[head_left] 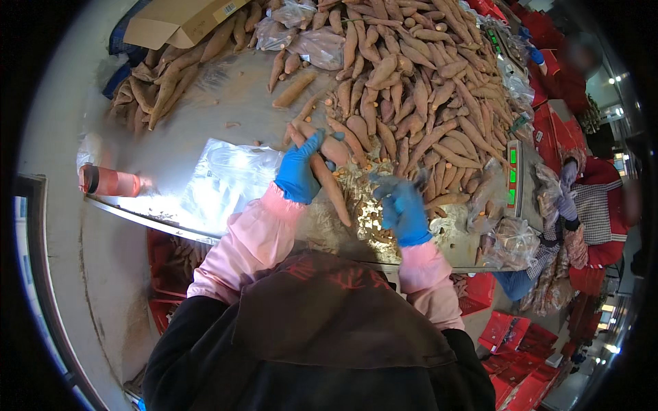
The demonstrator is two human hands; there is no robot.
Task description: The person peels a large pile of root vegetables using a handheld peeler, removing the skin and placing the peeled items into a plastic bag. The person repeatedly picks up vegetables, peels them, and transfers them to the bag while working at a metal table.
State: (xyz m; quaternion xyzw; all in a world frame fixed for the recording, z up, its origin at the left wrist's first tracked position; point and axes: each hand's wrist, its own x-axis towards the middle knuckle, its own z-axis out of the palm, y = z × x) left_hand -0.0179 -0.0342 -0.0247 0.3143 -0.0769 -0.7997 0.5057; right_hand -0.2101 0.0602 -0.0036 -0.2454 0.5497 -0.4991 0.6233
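Note:
In a blue glove, my left hand [299, 172] is closed round a long, thin sweet potato [331, 190], which slants down to the right over the table. Another thick sweet potato [337, 150] lies just beyond its fingers. My right hand [404, 211], also gloved in blue, hovers a short way to the right, near the front edge of the big sweet potato pile [411, 89]. Motion smears its fingers, so I cannot tell whether they hold anything. Small orange cut bits [372, 164] are scattered on the table between the hands and the pile.
Clear plastic bags [233, 171] lie left of my hands. A reddish bottle-like container [110, 181] rests at the left edge. Further back are a cardboard box [178, 24] and more sweet potatoes. At right stand a scale with green displays [513, 177], red crates [521, 335] and co-workers.

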